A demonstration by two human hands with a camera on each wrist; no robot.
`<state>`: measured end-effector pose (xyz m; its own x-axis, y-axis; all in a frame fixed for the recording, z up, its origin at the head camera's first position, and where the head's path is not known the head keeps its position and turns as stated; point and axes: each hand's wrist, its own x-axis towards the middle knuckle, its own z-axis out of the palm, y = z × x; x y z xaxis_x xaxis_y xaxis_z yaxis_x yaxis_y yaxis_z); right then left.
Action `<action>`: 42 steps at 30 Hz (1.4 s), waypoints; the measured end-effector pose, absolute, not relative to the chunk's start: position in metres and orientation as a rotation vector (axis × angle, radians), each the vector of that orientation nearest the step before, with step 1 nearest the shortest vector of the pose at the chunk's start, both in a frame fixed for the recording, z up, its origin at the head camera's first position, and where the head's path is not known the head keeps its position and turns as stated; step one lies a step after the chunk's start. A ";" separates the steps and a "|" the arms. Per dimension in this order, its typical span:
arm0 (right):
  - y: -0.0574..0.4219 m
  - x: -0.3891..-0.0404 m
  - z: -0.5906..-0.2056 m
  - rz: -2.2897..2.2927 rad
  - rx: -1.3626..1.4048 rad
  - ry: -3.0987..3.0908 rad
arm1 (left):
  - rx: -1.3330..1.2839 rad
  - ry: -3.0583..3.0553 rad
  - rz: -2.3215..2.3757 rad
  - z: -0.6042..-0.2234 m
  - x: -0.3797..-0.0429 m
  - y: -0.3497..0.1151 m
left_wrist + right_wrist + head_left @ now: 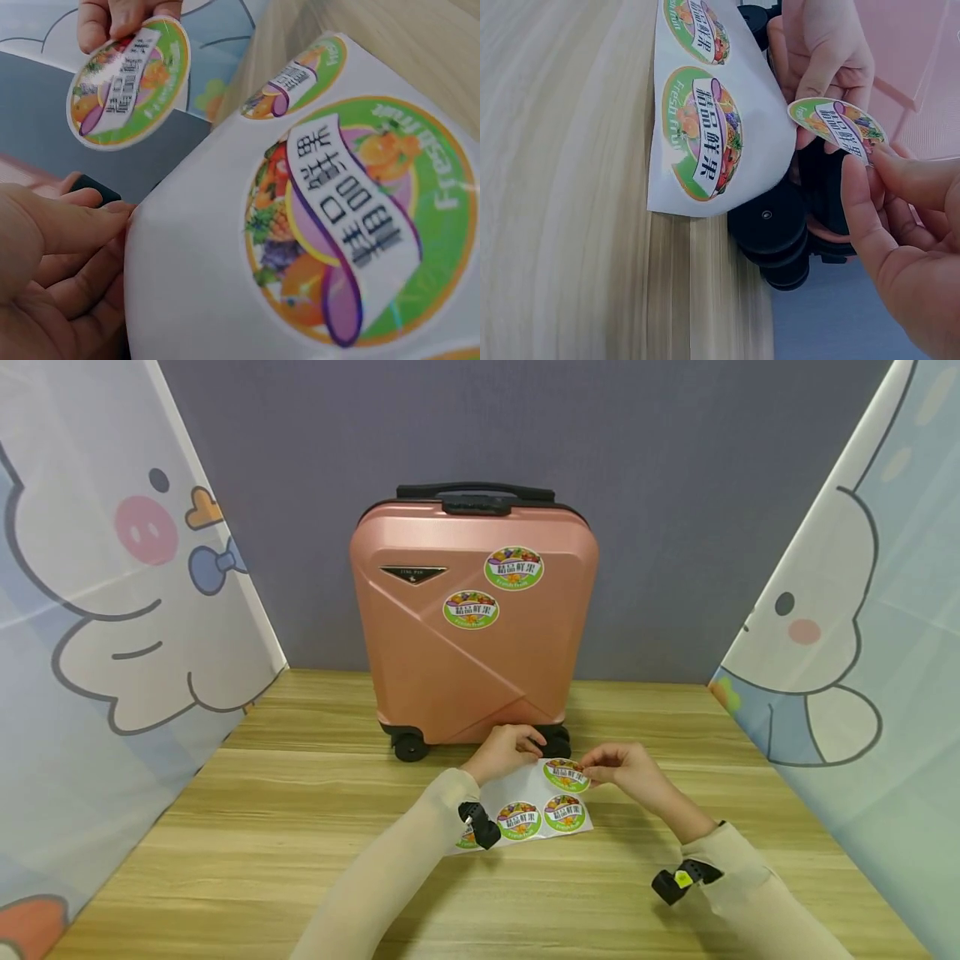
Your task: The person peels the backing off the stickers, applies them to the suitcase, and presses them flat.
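My left hand [504, 753] pinches the back edge of a white sticker sheet [504, 787], thumb against fingers, as the left wrist view shows. Several oval fruit stickers remain on the sheet, such as a green-and-white one [367, 225]. To the right, my right hand [628, 772] pinches a single oval fruit sticker [840, 124] by its edge between thumb and finger. That sticker is off the sheet, held above its back right corner. Behind both hands stands a pink suitcase [420, 677], upright, with two matching stickers [513, 568] on its front.
The suitcase rests on black wheels [410, 747] on a wood-grain table [300, 827]. A dark grey wall [660, 527] rises behind it. Cartoon-printed panels [67, 577] flank the table on both sides.
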<state>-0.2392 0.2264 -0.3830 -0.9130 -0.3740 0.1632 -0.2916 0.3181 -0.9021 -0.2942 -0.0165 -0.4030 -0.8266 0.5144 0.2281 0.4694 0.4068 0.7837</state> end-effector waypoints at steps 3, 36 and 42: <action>0.225 -0.240 -0.384 -1.704 -0.602 2.472 | 0.912 2.611 1.426 -0.404 -0.294 -0.019; 0.203 -0.250 -0.362 -1.840 -0.606 2.412 | 0.621 1.965 2.148 -0.398 -0.259 -0.039; 0.201 -0.250 -0.362 -1.843 -0.624 2.417 | 0.590 1.965 2.183 -0.396 -0.253 -0.039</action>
<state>-0.2501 0.2012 -0.3616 -0.9184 -0.3362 0.2087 -0.2902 0.2136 -0.9328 -0.2534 -0.0395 -0.3958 -0.9123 0.3628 0.1900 0.1510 -0.1333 0.9795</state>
